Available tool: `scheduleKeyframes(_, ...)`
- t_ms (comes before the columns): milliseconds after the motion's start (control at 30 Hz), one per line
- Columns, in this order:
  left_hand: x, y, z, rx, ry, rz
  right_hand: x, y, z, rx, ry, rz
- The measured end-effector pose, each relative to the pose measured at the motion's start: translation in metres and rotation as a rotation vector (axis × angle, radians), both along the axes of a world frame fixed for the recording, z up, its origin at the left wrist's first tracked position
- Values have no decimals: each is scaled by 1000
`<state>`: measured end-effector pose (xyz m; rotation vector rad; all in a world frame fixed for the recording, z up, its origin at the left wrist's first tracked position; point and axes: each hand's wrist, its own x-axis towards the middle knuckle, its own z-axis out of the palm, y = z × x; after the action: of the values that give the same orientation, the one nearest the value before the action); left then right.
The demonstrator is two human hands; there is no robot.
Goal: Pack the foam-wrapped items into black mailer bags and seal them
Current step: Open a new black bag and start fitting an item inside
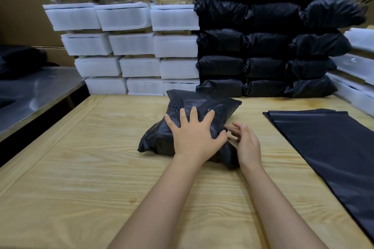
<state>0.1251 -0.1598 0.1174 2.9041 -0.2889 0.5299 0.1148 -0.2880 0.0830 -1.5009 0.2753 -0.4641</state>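
Note:
A filled black mailer bag (204, 105) lies in the middle of the wooden table (81, 168). My left hand (194, 133) presses flat on top of it with the fingers spread. My right hand (245, 143) rests against the bag's right near side, fingers loosely extended along the plastic. A stack of foam-wrapped items (137, 46) rises at the back left. Beside it, at the back right, stands a stack of packed black bags (267, 46). A pile of flat empty black mailer bags (332, 143) lies on the table to the right.
More foam-wrapped items (358, 66) are stacked at the far right edge. A steel table (30, 95) stands to the left, lower than the wooden one. Cardboard boxes (24, 6) form the back wall.

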Motion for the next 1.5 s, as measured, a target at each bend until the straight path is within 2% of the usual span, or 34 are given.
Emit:
scheduleKeyframes(233, 1, 78, -1, -21, -13, 135, 2, 0, -3, -145, 84, 1)
scheduleKeyframes(400, 4, 154, 0, -13, -15, 269, 1, -1, -3, -184, 98, 14)
scheduleKeyframes(733, 3, 284, 3, -45, -31, 403, 0, 1, -4, -218, 92, 23)
scheduleKeyframes(967, -2, 338, 6, -139, -7, 378, 0, 1, -2, -222, 94, 25)
scheduleKeyframes(1100, 3, 358, -2, -104, -4, 371, 0, 1, -3, -236, 97, 21)
scheduleKeyframes(1233, 10, 344, 19, -109, 43, 386, 2, 3, -2, -301, 118, 24)
scheduleKeyframes(1300, 7, 310, 37, -46, -118, 390, 3, 3, -3, -387, 143, 32)
scheduleKeyframes(1367, -2, 256, 45, -51, -308, 270, 4, 3, -3, -444, 151, 41)
scheduleKeyframes(1400, -8, 225, 42, -119, -312, 164, 4, 2, -2, -462, 151, 42)
scheduleKeyframes(1433, -14, 194, 35, -247, -222, 54, 4, 2, -2, -476, 152, 43)
scheduleKeyframes(1500, -19, 137, 11, -470, 76, -76, 3, 2, -3, -505, 156, 49)
